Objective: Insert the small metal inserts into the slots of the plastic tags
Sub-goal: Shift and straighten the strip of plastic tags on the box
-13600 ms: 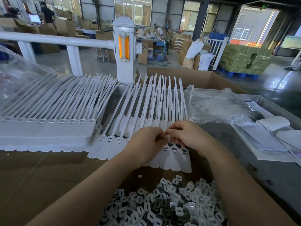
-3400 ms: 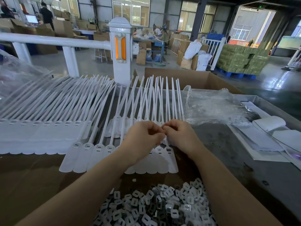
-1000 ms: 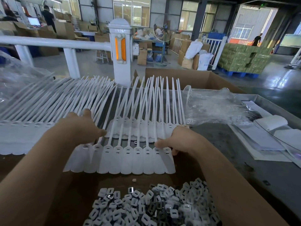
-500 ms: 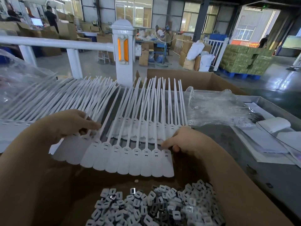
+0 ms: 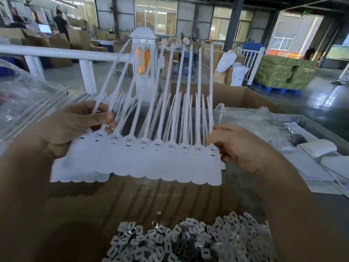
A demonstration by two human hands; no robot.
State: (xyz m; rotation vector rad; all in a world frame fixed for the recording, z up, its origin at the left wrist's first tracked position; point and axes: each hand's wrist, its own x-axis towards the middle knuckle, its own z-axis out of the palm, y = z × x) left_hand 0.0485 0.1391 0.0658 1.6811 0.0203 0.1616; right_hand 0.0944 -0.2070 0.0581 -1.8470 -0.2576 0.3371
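Above the pile of metal inserts, your left hand and right hand have lifted the filled tag strip, fingers pinching each end, ready to set aside.

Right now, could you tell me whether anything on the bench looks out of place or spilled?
One small pale piece lies alone on the cardboard, apart from the insert pile, like a stray. Otherwise nothing stands out: the left hand and right hand hold the tag strip level.
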